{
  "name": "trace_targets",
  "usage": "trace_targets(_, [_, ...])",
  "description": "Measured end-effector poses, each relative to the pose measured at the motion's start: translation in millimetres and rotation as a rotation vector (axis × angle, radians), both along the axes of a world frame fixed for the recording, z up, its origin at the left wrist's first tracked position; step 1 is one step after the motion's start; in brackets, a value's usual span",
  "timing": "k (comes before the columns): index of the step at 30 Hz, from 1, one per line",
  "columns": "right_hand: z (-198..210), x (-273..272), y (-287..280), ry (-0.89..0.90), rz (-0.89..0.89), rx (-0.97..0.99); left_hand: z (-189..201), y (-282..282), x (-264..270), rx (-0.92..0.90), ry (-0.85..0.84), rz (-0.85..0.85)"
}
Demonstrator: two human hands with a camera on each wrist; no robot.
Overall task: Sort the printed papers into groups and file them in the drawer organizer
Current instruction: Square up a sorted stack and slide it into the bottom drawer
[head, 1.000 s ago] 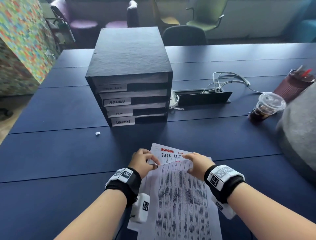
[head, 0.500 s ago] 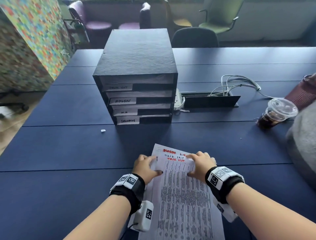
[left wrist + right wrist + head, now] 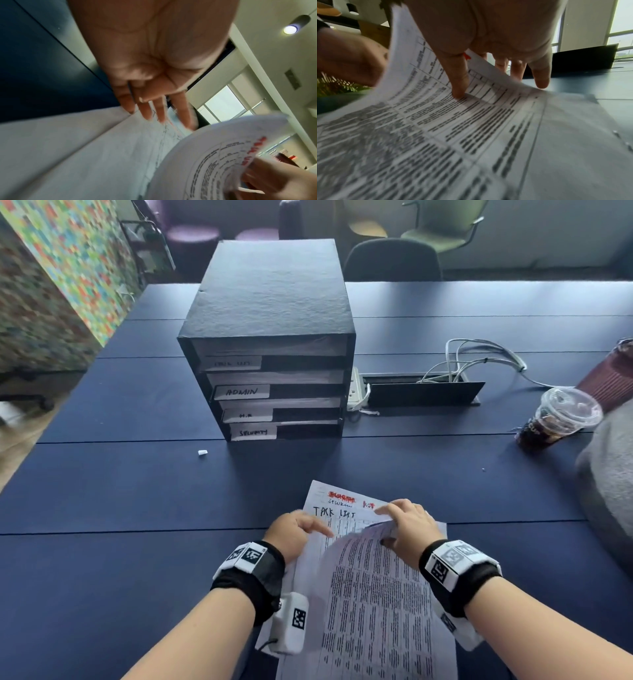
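Observation:
A stack of printed papers (image 3: 342, 510) lies on the dark blue table (image 3: 137, 501) right in front of me. My right hand (image 3: 387, 530) pinches the far edge of the top sheet (image 3: 373, 594), thumb on its printed face (image 3: 436, 121), fingers underneath, and the sheet curls up and back. My left hand (image 3: 318, 529) presses straight fingers (image 3: 145, 112) on the sheet beneath, which is headed TASK LIST in handwriting. The black drawer organizer (image 3: 270, 302) stands beyond the papers, its drawers labelled TASK LIST, ADMIN, H.R and SECURITY.
An iced drink in a lidded plastic cup (image 3: 561, 419) stands at the right, a maroon cup (image 3: 613, 378) behind it. A grey rounded object (image 3: 609, 491) fills the right edge. A cable box with white wires (image 3: 421, 392) sits beside the organizer. A small white scrap (image 3: 202, 453) lies left.
My right hand has peeled the top sheet's far edge up and toward me, uncovering the TASK LIST heading below. My left fingers have slid onto the lower sheet.

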State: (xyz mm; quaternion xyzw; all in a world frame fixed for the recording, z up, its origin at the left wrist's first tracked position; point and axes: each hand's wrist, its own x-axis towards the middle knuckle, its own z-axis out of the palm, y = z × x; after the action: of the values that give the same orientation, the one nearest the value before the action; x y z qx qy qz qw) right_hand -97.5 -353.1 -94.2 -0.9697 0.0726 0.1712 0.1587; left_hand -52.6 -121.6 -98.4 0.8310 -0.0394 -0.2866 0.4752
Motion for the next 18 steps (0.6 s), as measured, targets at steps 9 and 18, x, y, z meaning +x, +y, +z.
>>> trace_targets(9, [-1, -11, 7, -0.115, -0.02, 0.029, -9, -6, 6, -0.029, 0.031, 0.305])
trace_targets(18, [16, -1, 8, -0.147, -0.154, 0.209, 8, -6, -4, -0.244, 0.053, 0.086])
